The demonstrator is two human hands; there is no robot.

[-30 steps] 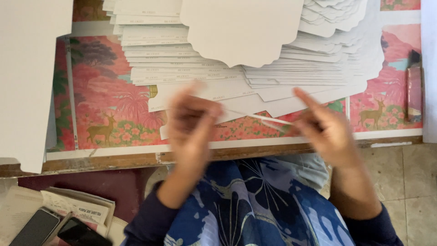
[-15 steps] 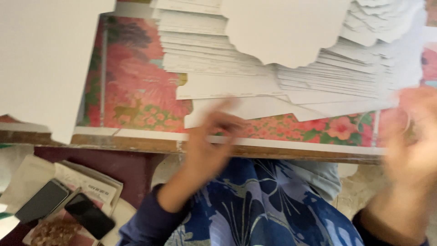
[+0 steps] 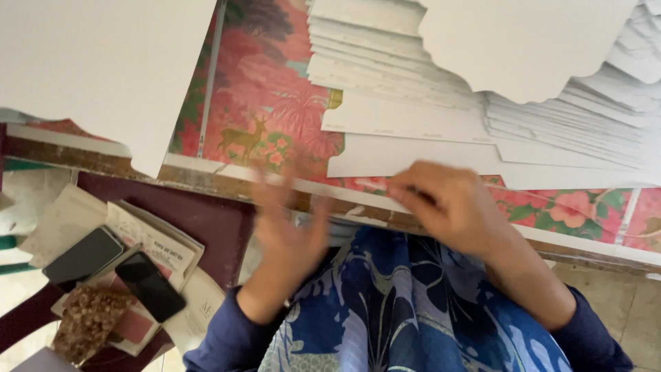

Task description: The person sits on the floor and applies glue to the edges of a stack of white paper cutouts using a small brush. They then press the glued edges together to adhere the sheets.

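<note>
Right hand point(image 3: 451, 207) at card stack point(image 3: 413, 120) (long axis left-right).

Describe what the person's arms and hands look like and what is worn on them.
Both hands are bare: no gloves, and no rings or watch visible, though the left hand is motion-blurred. The right hand is sharper. Dark navy long sleeves cover both arms to the wrists.

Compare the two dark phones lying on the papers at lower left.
The upper dark phone has a greyish, glare-washed screen; the lower dark phone looks glossy black. The upper one tilts up to the right, the lower one down to the right. Both are flat, face up, slim rectangles resting on the loose printed papers, beside each other.
</note>
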